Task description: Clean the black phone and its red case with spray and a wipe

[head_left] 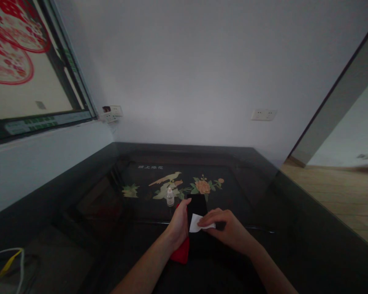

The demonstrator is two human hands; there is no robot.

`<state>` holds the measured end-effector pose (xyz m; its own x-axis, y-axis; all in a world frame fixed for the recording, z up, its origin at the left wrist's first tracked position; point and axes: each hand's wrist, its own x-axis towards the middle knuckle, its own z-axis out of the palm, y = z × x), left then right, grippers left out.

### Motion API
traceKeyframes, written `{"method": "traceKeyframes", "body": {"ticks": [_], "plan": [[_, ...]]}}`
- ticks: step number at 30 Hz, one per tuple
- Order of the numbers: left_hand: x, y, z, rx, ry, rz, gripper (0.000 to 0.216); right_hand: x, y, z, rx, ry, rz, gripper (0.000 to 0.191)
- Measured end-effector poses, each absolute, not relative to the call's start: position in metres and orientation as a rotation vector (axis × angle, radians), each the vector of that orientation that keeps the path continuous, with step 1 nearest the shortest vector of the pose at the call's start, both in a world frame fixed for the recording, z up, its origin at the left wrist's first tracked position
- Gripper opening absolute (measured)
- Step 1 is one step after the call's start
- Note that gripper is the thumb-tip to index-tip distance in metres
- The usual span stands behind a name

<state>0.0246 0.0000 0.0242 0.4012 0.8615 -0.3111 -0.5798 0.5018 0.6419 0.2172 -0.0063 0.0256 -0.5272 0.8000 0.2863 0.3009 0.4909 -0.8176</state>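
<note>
My left hand [178, 223] is closed around the left edge of a black phone [197, 203], its thumb lying along the near side of the screen. A red flap [181, 250], which looks like the phone's flip case, hangs out under that palm. Pinched in the fingers of my right hand [225, 226] is a white wipe [195, 224], which lies against the dark face of the phone. Just beyond my left hand, a small clear bottle [170, 198] with a white cap stands upright. The phone's lower part is hard to tell from the dark table.
The glossy black table [248, 183] carries a painted bird and flowers. Wall sockets [263, 114] sit above its far edge, with more sockets [112, 113] in the corner. A window [33, 81] is on the left. White and yellow cables [10, 261] lie at lower left.
</note>
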Motion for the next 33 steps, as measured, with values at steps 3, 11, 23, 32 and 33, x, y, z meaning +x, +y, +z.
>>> {"method": "traceKeyframes", "body": {"ticks": [3, 11, 23, 32, 33], "plan": [[0.025, -0.001, 0.028, 0.472, 0.688, 0.955, 0.051, 0.218, -0.008, 0.031, -0.941, -2.038, 0.989, 0.016], [0.022, -0.001, 0.035, 0.471, 0.741, 0.998, 0.049, 0.221, -0.017, 0.045, -0.976, -2.023, 1.337, 0.015], [0.022, -0.003, 0.031, 0.471, 0.57, 0.892, 0.05, 0.227, 0.009, 0.024, -1.142, -1.273, 1.086, 0.032], [0.029, -0.014, 0.03, 0.531, 0.404, 0.765, 0.07, 0.219, 0.004, 0.017, -1.193, -1.541, 0.762, 0.022], [0.029, -0.014, 0.03, 0.531, 0.4, 0.764, 0.071, 0.217, 0.002, 0.017, -1.187, -1.606, 0.786, 0.022]]}}
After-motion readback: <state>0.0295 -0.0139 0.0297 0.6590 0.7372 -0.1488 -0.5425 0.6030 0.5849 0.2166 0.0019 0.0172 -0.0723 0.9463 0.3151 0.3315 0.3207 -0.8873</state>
